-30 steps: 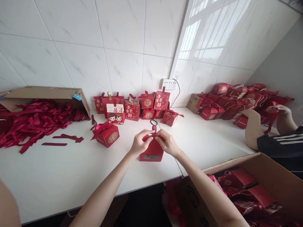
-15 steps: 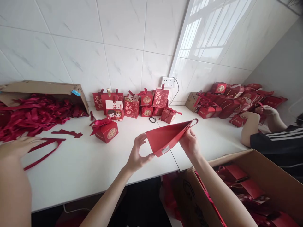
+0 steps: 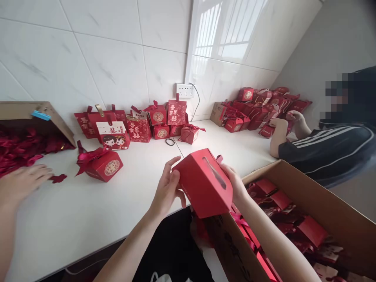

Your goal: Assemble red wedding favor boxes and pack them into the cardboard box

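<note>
Label, white-topped box: character 囍, legible. Label, upright box beneath the socket strip: 吾家有囍, in pale lettering. The bow-topped box bears a round gold emblem. Black marking on the large carton cannot be read from here.

Large carton: open at the top; contains red boxes, several with ribbon loops. Left carton: open toward the table; filled with dark red ribbons. A co-worker's hand lies beside the ribbons.

Red box: raised and tilted above the table's front edge, windowed face upward. The right hand grips its right side. The left hand is partly open, thumb at the left edge; whether it grips, I cannot tell.
</note>
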The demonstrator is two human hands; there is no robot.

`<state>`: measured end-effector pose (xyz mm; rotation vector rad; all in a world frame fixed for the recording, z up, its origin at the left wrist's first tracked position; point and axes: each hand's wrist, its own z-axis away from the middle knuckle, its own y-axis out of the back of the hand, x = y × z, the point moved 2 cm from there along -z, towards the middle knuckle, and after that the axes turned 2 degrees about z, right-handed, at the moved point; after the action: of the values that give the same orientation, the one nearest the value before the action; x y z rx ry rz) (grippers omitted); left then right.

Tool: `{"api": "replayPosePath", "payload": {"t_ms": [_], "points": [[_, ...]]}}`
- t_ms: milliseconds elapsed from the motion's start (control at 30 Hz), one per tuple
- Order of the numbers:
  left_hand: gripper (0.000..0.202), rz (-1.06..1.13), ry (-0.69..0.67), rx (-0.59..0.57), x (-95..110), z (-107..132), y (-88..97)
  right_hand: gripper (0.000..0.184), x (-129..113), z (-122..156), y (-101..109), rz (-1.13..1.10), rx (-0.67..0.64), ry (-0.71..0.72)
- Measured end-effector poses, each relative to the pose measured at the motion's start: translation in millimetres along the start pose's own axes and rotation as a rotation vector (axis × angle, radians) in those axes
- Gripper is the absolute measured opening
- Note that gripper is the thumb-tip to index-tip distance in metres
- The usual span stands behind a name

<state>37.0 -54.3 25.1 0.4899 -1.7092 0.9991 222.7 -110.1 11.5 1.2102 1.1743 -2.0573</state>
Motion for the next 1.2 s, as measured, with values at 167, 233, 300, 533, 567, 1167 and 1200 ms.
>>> {"api": "replayPosePath", "payload": {"t_ms": [167,233,300,533,567,1167,1200], "points": [[0.035,0.095,0.090,-0.045,5,-1,-11.2,0.015,13,11,10,-0.067,-0.086,-0.313],[0.036,0.117,0.088,-0.005,1,-4,-12.2,0.013,15,14,16,-0.117,-0.074,-0.282],[0.039,0.151,0.084,0.028,-7,-9,-10.6,0.011,12,16,21,-0.162,-0.039,-0.211],[0.031,0.002,-0.048,-0.128,-46,-2,4.9,0.039,-31,36,32,0.127,0.210,0.494],[0.028,-0.059,-0.064,-0.171,-51,2,5.8,0.045,-37,40,33,0.205,0.263,0.576],[0.024,-0.257,0.044,-0.304,-92,26,8.7,0.058,-58,65,10,0.669,0.256,0.817],[0.024,-0.254,0.052,-0.300,-92,26,8.2,0.058,-58,64,11,0.671,0.253,0.813]]}}
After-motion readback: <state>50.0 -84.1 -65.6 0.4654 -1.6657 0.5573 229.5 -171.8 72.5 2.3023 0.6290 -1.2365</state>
